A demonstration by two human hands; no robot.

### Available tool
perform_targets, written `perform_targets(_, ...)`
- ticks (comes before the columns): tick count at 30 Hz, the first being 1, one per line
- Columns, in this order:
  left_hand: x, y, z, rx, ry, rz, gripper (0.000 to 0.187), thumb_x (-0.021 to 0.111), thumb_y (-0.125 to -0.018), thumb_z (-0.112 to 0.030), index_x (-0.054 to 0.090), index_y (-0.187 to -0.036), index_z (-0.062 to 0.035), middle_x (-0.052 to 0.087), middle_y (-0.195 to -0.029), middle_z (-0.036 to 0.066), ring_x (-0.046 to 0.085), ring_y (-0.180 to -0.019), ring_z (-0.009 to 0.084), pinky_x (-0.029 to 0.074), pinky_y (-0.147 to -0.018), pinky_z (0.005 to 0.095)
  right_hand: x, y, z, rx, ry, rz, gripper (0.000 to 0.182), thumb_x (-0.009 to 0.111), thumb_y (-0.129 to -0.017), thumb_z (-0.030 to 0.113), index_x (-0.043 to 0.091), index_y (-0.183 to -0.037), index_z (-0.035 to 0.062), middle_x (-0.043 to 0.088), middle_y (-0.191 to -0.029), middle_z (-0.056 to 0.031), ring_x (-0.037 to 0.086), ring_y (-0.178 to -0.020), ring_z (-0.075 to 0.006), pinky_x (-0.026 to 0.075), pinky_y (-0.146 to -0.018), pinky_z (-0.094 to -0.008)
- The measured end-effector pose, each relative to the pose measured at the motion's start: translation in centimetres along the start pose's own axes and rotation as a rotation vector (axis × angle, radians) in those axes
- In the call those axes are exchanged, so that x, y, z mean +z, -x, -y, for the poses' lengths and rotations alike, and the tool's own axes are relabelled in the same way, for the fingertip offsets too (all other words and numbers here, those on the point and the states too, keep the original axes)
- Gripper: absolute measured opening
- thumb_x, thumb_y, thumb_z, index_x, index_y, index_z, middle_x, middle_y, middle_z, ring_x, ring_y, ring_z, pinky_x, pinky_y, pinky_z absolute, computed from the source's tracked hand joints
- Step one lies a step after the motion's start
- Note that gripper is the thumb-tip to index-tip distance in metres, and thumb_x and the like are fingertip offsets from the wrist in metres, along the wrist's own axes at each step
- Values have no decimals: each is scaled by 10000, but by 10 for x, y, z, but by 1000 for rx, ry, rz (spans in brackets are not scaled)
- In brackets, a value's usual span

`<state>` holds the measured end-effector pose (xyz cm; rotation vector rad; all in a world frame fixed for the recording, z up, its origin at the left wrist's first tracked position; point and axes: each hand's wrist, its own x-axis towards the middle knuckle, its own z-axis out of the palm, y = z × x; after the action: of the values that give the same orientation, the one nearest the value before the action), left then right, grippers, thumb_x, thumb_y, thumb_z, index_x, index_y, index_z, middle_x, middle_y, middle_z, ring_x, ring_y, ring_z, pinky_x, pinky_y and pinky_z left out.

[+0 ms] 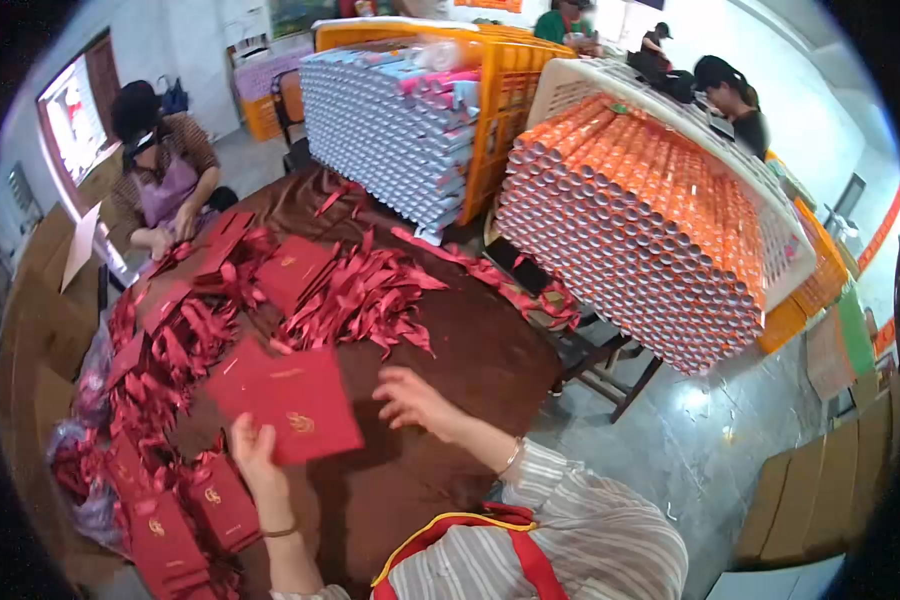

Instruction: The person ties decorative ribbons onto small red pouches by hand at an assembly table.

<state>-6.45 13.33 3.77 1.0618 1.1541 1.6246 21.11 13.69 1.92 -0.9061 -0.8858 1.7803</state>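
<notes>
My left hand (pixel 255 455) grips a red card (pixel 315 405) with a gold emblem by its lower left edge, thumb on the front. Another red card (pixel 232 368) shows behind its upper left side. To the right of the held card, my right hand (pixel 415 402) is in the air with its fingers apart and nothing in them. Stacks of red cards (pixel 165 540) with gold emblems lie at the lower left. Beyond the held card, red ribbons (pixel 370 295) spread out from another pile of red cards (pixel 292 268).
A brown cloth (pixel 490 345) covers the round table. Behind it stand an orange crate (pixel 500 110) of pale blue tubes (pixel 385 140) and a white crate (pixel 780 215) of orange tubes (pixel 630 240). A person (pixel 165 170) handles red items at the far left edge.
</notes>
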Motion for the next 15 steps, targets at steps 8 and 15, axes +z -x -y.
perform_targets(8,56,74,41,-323,83,182,284,538,-841,-40,493,-1116,12,558,-1102,85,520,-1036,164,394,-922,300,-23,-3,-16,-171,529,-133,324,602,-859,170,545,-1153,45,532,-1175,-60,496,-1095,-159,409,-930,-295)
perform_targets(15,45,86,56,-444,149,29,226,559,-848,-6,516,-1069,12,586,-929,32,548,-869,91,440,-802,224,-32,6,-15,-220,887,-48,316,598,-854,130,574,-1152,27,572,-1121,-53,513,-1049,-136,390,-913,-256)
